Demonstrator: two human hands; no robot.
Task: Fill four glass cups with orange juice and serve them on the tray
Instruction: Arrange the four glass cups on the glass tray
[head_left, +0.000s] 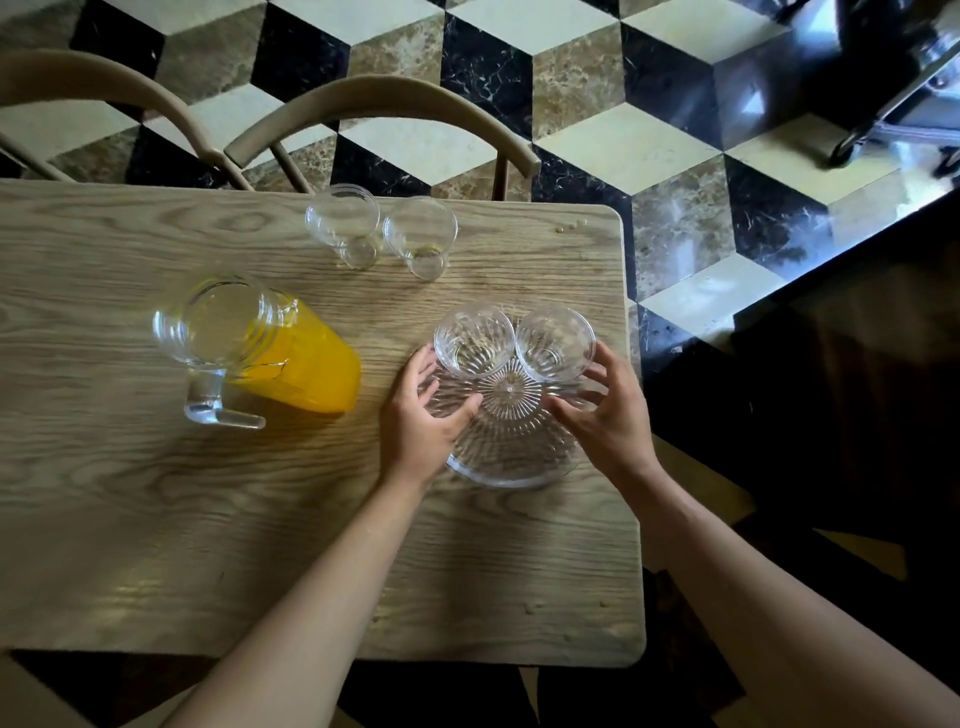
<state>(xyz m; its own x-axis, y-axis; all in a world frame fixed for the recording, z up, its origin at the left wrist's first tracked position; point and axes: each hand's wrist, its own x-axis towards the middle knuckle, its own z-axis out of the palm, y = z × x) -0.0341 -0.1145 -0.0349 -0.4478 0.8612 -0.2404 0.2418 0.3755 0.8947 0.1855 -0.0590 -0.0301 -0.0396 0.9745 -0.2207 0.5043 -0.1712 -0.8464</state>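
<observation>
risk 1: my left hand (423, 410) & right hand (605, 410) sit either side of the glass tray (511, 457), fingers spread, loosely on its ribbed face/rim, not clenched. I judge a quick shove or lift could tip the 2 cups on it; they stand touching.
risk 2: tray is close to the right table (156, 519) edge; slide it further right & it could go over.
risk 3: pitcher (260, 348) is heavy w/ juice, smooth handle; pouring fast into narrow cups could splash.
left tray cup (474, 340): empty, far-left on tray.
right tray cup (555, 344): empty, far-right on tray.
far cups: left far cup (343, 223) & right far cup (421, 236), off tray, near far edge, just beside each other; the right one may have a trace at the bottom, can't tell.
pitcher contents: orange juice, about 2/3 full, stands left of tray.
progress: no cup filled yet.
</observation>
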